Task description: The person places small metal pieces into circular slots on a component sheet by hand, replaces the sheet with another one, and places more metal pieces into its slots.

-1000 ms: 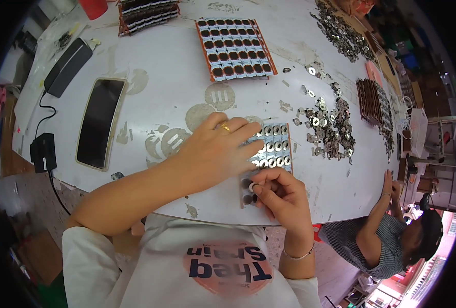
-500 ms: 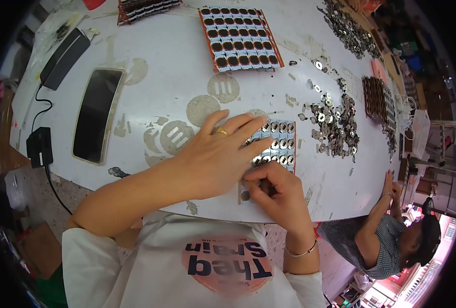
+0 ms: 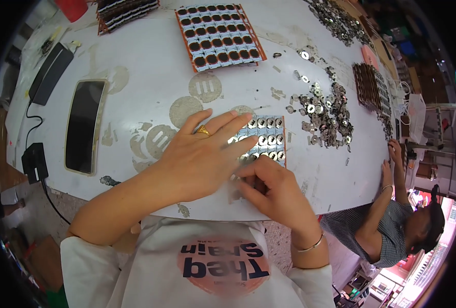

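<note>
A small panel (image 3: pixel 276 138) with rows of shiny metal discs on a pale blue face lies on the white table in front of me. My left hand (image 3: pixel 205 154), wearing a gold ring, rests across the panel's left part with its fingers stretched and spread. Close by at the near side, my right hand (image 3: pixel 271 187) has its thumb and forefinger bent together by the panel's near left part. What the pinch holds, if anything, is blurred and cannot be made out. Both hands cover much of the panel's left and near portions.
A larger panel of dark round pieces (image 3: pixel 217 38) lies farther back. Loose metal discs (image 3: pixel 328 113) are heaped to the right, near stacked panels (image 3: pixel 369 87). At left are a phone (image 3: pixel 85 126) and a black device (image 3: pixel 52 74). A co-worker (image 3: pixel 374 226) works at the right edge.
The view has shifted slightly, so the table things sit farther left. My right hand's fingertips have moved a little at the panel's near edge. One of the co-worker's hands has risen along the table edge.
</note>
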A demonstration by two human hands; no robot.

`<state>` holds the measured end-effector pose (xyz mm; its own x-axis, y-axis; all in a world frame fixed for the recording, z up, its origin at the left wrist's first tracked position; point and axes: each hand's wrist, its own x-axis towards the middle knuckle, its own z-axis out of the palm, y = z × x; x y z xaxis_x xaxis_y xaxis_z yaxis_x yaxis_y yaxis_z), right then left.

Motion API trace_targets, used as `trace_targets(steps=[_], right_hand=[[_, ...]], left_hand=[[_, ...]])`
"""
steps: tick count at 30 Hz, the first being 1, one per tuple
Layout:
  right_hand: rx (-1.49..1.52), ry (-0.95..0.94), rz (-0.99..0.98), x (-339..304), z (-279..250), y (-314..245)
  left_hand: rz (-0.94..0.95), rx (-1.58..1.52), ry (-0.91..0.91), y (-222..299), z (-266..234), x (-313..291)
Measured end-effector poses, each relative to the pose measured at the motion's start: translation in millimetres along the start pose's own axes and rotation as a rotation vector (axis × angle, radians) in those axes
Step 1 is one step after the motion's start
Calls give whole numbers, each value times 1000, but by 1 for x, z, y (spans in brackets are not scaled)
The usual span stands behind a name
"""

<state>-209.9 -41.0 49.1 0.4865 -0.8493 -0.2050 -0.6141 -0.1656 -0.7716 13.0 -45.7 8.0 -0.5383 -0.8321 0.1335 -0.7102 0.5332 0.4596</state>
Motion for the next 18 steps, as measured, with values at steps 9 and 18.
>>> trace_targets(steps=[9,18], right_hand=[[-653,508,-240,57,-60,46],[-482,430,-173,61,-62,62]], left_hand=[[7,-57,39,3,10,-2],[76,-95,194,-1,4,2]])
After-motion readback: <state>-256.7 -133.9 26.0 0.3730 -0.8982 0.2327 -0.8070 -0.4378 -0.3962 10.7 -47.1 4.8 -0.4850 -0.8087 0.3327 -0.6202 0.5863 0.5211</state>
